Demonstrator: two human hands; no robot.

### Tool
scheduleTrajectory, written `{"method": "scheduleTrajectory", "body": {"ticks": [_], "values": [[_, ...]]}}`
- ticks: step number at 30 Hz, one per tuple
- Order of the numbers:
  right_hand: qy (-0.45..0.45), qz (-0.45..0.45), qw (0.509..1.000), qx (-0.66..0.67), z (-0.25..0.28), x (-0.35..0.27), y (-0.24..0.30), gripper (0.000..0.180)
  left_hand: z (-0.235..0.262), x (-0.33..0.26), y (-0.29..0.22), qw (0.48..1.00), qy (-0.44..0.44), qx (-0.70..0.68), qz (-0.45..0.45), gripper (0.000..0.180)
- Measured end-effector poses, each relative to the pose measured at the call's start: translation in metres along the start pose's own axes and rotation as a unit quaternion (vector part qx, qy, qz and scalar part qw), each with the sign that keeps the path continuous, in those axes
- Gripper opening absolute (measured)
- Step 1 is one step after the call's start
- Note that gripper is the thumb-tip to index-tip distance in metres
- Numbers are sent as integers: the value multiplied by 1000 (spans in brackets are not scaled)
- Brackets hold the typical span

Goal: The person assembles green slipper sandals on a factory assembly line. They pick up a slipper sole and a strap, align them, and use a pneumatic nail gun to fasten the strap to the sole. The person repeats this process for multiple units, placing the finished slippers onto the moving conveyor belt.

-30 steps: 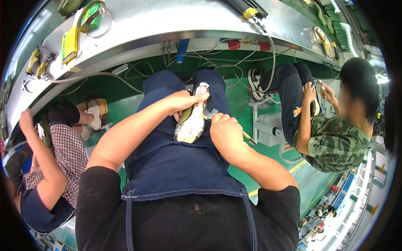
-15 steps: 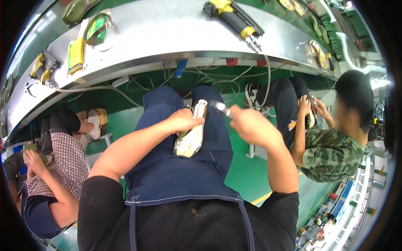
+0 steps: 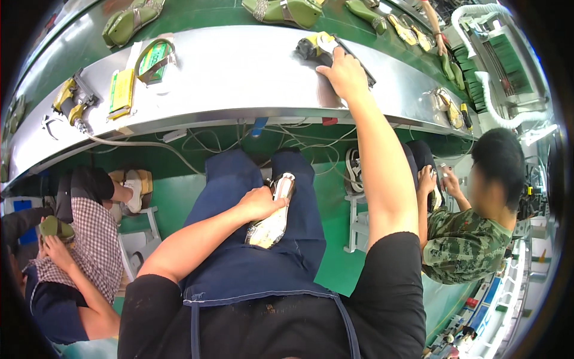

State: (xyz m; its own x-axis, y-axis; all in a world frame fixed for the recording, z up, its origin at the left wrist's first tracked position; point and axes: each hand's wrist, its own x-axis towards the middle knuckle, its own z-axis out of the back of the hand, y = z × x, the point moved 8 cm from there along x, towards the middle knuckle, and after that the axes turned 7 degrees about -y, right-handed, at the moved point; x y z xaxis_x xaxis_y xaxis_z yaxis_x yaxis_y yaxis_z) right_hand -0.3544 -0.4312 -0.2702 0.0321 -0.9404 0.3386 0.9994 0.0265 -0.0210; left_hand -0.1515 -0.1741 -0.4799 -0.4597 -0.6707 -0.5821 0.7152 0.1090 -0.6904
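On my lap, over the dark blue apron, lies a shoe last (image 3: pixel 266 232) with pale, shiny material round its wide end. Its narrow end points toward the workbench. My left hand (image 3: pixel 258 204) is closed round its middle, the fingers partly hidden. My right hand (image 3: pixel 347 75) is stretched out over the workbench, on top of a yellow and black air-powered gun (image 3: pixel 307 49). Thumb and forefinger show as bent round something at the gun, but the hand covers it. A small bright, silvery piece shows just beyond the fingertips; I cannot tell whether it belongs to the gun.
The metal workbench (image 3: pixel 221 78) also carries a yellow box (image 3: pixel 121 94), a tape roll (image 3: pixel 154 60) and another air gun (image 3: pixel 72 103). Green lasts (image 3: pixel 287 12) stand beyond it. Hoses and cables hang underneath. Co-workers sit on both sides, the right one in a camouflage shirt (image 3: pixel 466 245).
My right hand has moved from beside the last, where it held a hammer, forward to the air gun on the workbench. The left hand still holds the last on my lap.
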Motion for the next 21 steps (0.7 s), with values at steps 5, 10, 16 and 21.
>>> {"method": "scheduleTrajectory", "body": {"ticks": [5, 10, 16, 21], "values": [[50, 28, 995, 77, -5, -11, -25, 52, 1, 0, -3, 1000, -1, -8, 4, 80], [202, -112, 906, 354, 87, -121, 9, 42, -3, 8, 5, 1000, 6, 7, -10, 82], [460, -207, 784, 362, 55, -273, 12, 35, 0, 6, 5, 1000, 22, -12, -1, 83], [487, -224, 756, 376, 37, -318, 14, 36, -1, 8, 1, 999, 37, -16, -17, 82]]}}
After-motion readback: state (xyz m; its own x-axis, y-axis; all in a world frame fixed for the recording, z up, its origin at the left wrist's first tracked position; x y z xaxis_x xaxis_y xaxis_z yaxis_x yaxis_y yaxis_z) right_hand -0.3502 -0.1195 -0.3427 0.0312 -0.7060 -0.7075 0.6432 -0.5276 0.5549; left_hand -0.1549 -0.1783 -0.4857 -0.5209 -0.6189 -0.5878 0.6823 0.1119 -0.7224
